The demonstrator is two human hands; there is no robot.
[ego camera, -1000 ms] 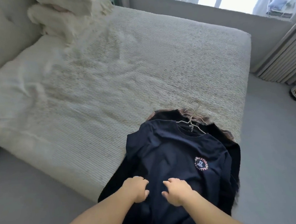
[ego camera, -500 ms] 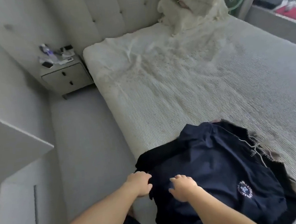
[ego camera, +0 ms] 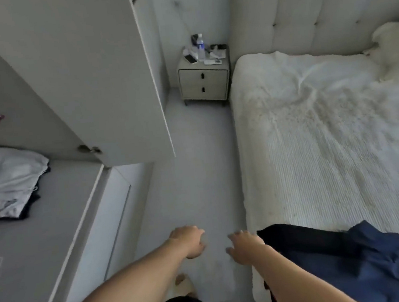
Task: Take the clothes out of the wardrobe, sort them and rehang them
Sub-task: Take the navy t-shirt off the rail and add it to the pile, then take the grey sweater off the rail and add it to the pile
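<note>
Now both hands hang over the floor (ego camera: pixel 197 187) at lower centre, holding nothing: the left hand (ego camera: pixel 187 242) loosely curled, the right hand (ego camera: pixel 245 247) with fingers spread. Dark clothes (ego camera: pixel 365 264) lie on the bed (ego camera: pixel 326 138) at lower right, just beside the right hand. An open wardrobe door (ego camera: pixel 93 75) stands upper left, with folded clothes (ego camera: pixel 8 179) on the shelf at left.

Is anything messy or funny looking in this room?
Yes. The dark clothes lie in a heap at the bed's near corner, partly hanging over its edge. The nightstand top is cluttered with a bottle and small items. The wardrobe door stands open.
</note>
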